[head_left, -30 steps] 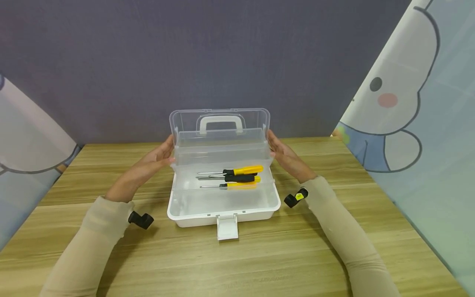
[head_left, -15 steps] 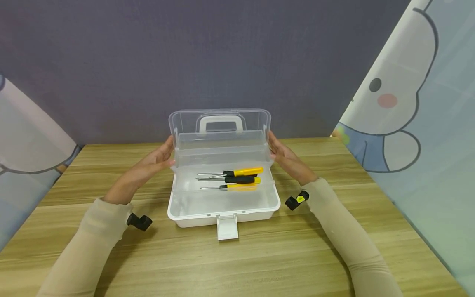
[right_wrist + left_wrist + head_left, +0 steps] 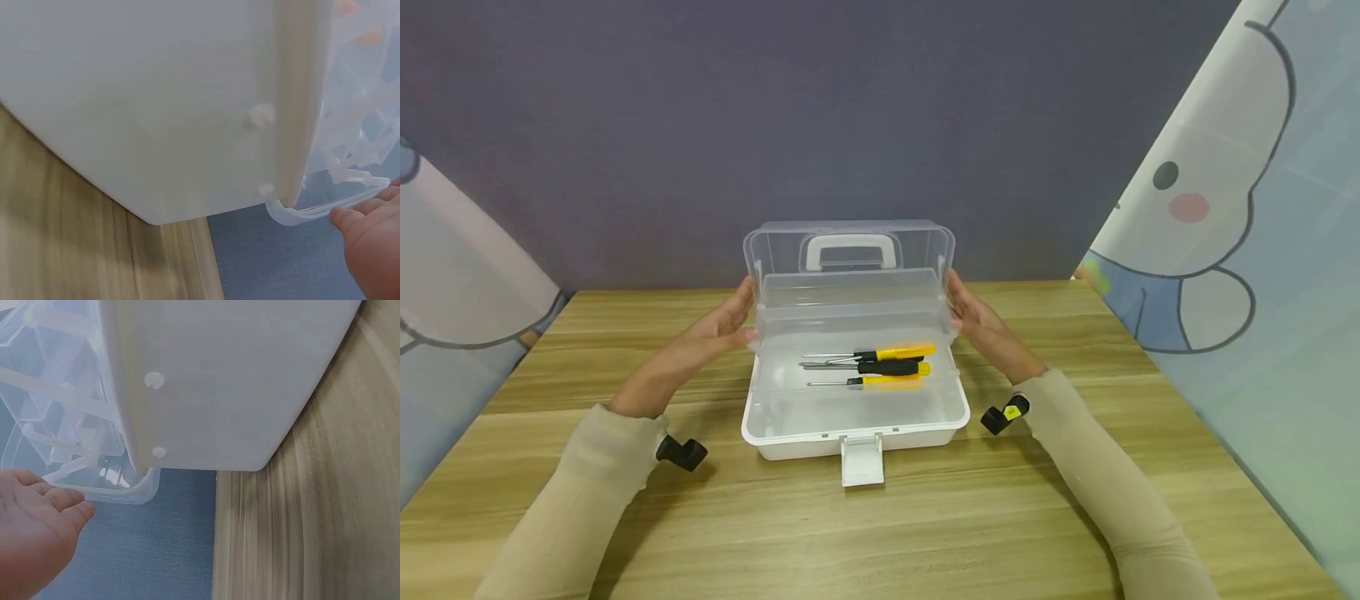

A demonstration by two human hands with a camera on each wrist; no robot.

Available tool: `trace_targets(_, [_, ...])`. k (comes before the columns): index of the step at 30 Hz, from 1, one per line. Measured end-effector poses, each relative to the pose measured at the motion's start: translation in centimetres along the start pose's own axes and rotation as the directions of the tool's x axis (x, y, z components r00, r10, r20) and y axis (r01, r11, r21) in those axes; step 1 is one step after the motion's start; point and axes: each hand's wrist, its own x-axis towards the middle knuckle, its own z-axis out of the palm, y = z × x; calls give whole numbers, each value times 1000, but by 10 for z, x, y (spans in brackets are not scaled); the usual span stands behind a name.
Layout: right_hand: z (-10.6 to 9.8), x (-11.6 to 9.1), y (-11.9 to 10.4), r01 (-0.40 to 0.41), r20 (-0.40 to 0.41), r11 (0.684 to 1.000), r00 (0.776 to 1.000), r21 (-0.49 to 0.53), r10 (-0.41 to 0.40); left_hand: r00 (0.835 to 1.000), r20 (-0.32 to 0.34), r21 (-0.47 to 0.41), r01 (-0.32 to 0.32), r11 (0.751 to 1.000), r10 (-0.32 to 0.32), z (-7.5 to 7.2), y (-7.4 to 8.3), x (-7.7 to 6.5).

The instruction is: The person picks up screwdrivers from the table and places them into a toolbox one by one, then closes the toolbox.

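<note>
A white toolbox [image 3: 790, 448] stands with its clear lid [image 3: 928, 254] raised and a white handle [image 3: 852, 240] on it. Translucent stepped trays [image 3: 850, 313] hang between lid and base. Several screwdrivers with yellow or black handles lie inside, among them a black-handled screwdriver [image 3: 889, 367]. My left hand [image 3: 718, 323] is at the lid's left side, fingers extended behind it and thumb near the tray's end. The right hand [image 3: 988, 329] mirrors it on the other side. In the wrist views, the left fingers [image 3: 65, 500] and right fingers [image 3: 369, 209] reach the lid's rim, loosely extended.
The toolbox rests on a wood-grain table [image 3: 910, 542], its front latch [image 3: 862, 463] hanging down. A dark grey panel [image 3: 850, 108] rises behind the table's far edge. A cartoon-printed curtain [image 3: 1202, 242] borders the right side, another the left.
The lid has tipped slightly toward me, its rim and the trays sitting a little lower. Both hands move along with it. The head view has shifted slightly.
</note>
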Motion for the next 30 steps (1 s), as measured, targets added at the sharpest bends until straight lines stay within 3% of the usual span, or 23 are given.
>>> trace_targets(13, [7,-4,5,33,-45,998,999,45,-31,1000,1,9,9,1000,-9,1,-4,-3])
trace_targets(30, [13,-7,5,76,-61,996,995,36,-73,999,5,9,-44,999,44,5,0,-7])
